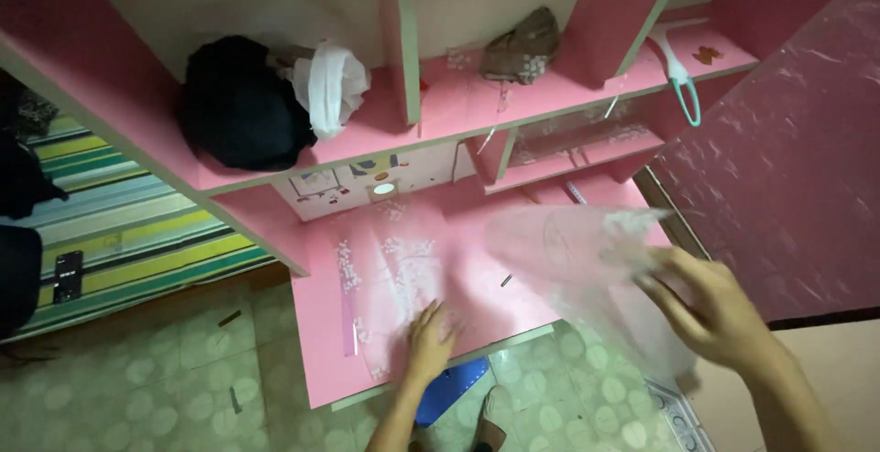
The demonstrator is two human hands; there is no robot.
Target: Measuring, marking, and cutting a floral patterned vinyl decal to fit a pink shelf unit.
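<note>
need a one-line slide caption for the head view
Left hand presses clear plastic bags flat on a pink desk while the right hand lifts another clear bag.

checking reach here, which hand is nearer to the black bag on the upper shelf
Left. The left hand lies flat on the clear sheet on the pink desk, below the black bag. The right hand is far off to the right, gripping a clear plastic piece.

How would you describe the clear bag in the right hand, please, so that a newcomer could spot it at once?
Start at the pink desk under the pink shelves. Above its right end, the right hand pinches a clear plastic bag that hangs in the air. Unlike the flat clear sheet under the left hand, it is lifted, puffed open and blurred.
</note>
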